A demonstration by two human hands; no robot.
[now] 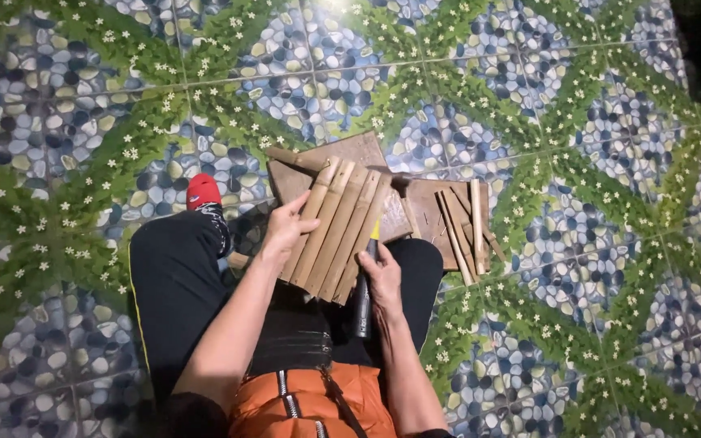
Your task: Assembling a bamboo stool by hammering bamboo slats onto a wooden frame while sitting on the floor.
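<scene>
From where I watch, the work in hand looks partly done: four or five split bamboo slats [336, 231] already lie side by side as one flat panel, tilted from the lap up onto the near edge of a wooden board [342, 154] that rests on the patterned tile floor [578, 243]. I judge there is more to come, since a loose bundle of thinner bamboo strips [466, 227] lies untouched on a second board [427, 207], toward its right edge, just beside the panel; how the slats are joined I cannot tell. My left hand [285, 231] is spread loosely, its fingers curled over the left edge of the panel and its thumb lying on the top face, steadying it. My right hand [382, 280] is closed around the dark handle of a tool [364, 300] with a bit of yellow near its upper end, which stands against the lower right edge of the panel; whether it is a knife or something else I cannot make out. The black trousers [176, 284] carry the near end of the slats, and a red-toed sock [203, 191] shows at the left, near the left corner of the first board.
</scene>
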